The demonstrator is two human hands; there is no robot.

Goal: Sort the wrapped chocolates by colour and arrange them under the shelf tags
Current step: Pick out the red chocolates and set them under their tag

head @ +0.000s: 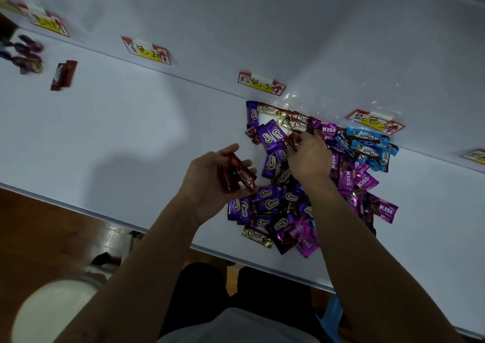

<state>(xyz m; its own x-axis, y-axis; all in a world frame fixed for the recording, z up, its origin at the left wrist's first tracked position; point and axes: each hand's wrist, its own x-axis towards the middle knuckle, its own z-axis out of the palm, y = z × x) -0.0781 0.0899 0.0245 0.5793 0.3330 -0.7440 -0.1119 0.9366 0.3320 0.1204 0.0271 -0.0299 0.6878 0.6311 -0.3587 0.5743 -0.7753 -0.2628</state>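
Several red bars (237, 174) sit bunched in our left hand (210, 177), fingers curled round them, held just left of the pile (288, 206) of mixed chocolates on the white bench (131, 132). Our right hand (309, 159) lies on top of the pile, its fingertips bent down and pinching a red piece (292, 142) among purple wrappers. Blue bars (367, 145) are gathered at the pile's far right edge, directly below a tag (375, 122) on the back wall. Another tag (262, 83) hangs just beyond the pile's far left corner. Well to the left of the pile a red pair (63, 75) lies by itself, and farther left, blurred, are some dark purple twisted sweets (26, 56).
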